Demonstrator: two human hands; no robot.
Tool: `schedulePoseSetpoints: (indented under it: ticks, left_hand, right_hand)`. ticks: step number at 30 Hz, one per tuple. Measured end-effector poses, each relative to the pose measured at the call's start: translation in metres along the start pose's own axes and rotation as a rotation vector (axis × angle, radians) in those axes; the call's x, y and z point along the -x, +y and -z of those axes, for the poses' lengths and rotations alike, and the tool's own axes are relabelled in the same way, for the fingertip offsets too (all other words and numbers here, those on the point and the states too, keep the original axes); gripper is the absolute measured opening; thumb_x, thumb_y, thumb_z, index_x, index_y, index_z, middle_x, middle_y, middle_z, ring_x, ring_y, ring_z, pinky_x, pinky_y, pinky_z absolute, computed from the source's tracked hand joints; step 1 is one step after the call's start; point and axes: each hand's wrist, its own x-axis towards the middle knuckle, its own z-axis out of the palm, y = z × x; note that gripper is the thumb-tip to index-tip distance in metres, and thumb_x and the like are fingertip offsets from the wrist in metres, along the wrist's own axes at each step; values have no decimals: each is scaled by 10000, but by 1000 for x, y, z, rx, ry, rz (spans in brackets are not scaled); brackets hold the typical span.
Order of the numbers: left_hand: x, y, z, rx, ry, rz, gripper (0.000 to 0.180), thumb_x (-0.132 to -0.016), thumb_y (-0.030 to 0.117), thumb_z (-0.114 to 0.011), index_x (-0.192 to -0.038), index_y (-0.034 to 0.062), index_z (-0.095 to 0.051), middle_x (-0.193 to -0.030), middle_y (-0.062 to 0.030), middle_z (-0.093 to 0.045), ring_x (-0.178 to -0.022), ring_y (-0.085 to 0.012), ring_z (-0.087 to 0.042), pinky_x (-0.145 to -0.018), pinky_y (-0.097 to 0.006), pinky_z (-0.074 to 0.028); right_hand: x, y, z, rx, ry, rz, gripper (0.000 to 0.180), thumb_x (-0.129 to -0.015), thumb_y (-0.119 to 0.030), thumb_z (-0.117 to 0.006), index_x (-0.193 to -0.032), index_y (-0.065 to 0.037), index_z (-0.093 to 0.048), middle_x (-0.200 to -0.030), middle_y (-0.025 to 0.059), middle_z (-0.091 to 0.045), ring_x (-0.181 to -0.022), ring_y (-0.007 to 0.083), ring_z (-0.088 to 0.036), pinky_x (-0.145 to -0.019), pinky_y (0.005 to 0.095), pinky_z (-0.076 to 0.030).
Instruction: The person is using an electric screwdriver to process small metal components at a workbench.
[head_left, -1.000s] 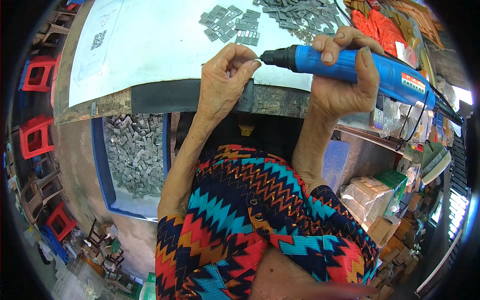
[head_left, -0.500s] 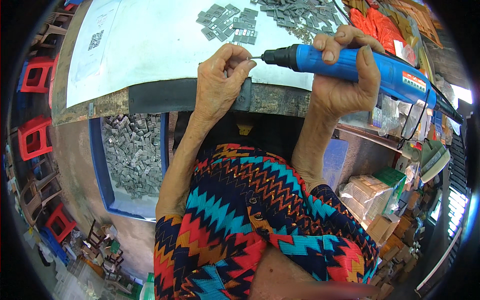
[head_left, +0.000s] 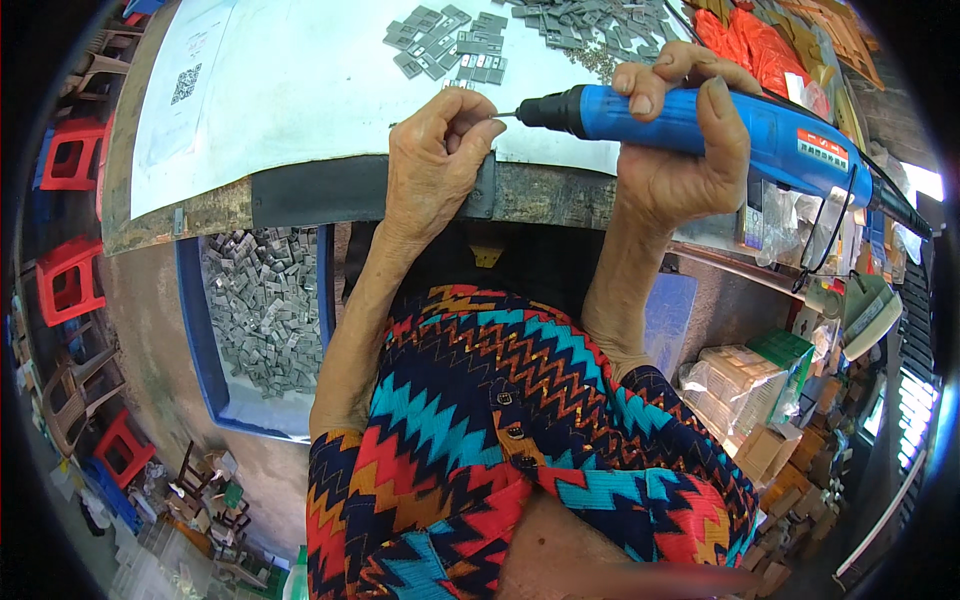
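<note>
My right hand (head_left: 685,140) is wrapped round a blue electric screwdriver (head_left: 640,117) with a black nose, held nearly level and pointing left. Its thin bit reaches to the fingertips of my left hand (head_left: 435,160). Those fingers are closed in a pinch above the table's front edge; what they hold is hidden. Beyond the hands, a cluster of small grey rectangular pieces (head_left: 432,42) lies on the white table sheet, some with pale and red marks. To its right are a heap of more grey pieces (head_left: 590,22) and a scatter of tiny brass-coloured parts (head_left: 595,62).
Below the table at left stands a blue-rimmed tray (head_left: 192,330) full of grey pieces. Red plastic bags (head_left: 755,50) lie at the far right. A black cord (head_left: 828,235) hangs near the screwdriver's rear. Red stools (head_left: 72,275) stand at left, cardboard boxes (head_left: 765,452) at lower right.
Both hands and the screwdriver appear slightly further left in the picture, as does the table. The left pinch and the right grip are kept.
</note>
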Motion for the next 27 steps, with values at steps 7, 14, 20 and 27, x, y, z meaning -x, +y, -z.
schedulePoseSetpoints:
  ticks: [7, 14, 20, 27]
  left_hand:
    - [0, 0, -1, -31, 5, -14, 109, -807, 60, -634, -904, 15, -611, -777, 2, -592, -682, -47, -524, -605, -182, -432]
    - [0, -1, -2, -58, 16, -66, 87, -801, 55, -632, -879, 19, -625, -737, 7, -591, -652, -44, -513, -571, -182, -413]
    - [1, 3, 0, -72, 14, -73, 116, -797, 75, -639, -905, 32, -630, -737, 7, -589, -651, -45, -511, -564, -182, -411]
    - [-3, 3, 15, -191, 149, -93, 184, -798, 43, -611, -981, 29, -612, -803, -8, -590, -692, -60, -514, -605, -196, -430]
  right_hand:
    - [1, 0, -2, 17, 4, -11, 220, -787, -93, -524, -1001, -48, -546, -835, 195, -549, -600, 230, -533, -678, 444, -417]
    - [4, 1, -5, 63, -16, 13, 205, -783, -83, -513, -974, -31, -566, -824, 196, -547, -586, 226, -530, -657, 435, -419]
    - [4, 0, -11, 24, -10, 22, 208, -781, -78, -510, -975, -29, -569, -829, 201, -551, -584, 229, -523, -659, 437, -417]
    - [4, -5, -9, -3, 38, 49, 201, -782, -78, -509, -965, -32, -580, -842, 208, -559, -589, 237, -517, -671, 441, -405]
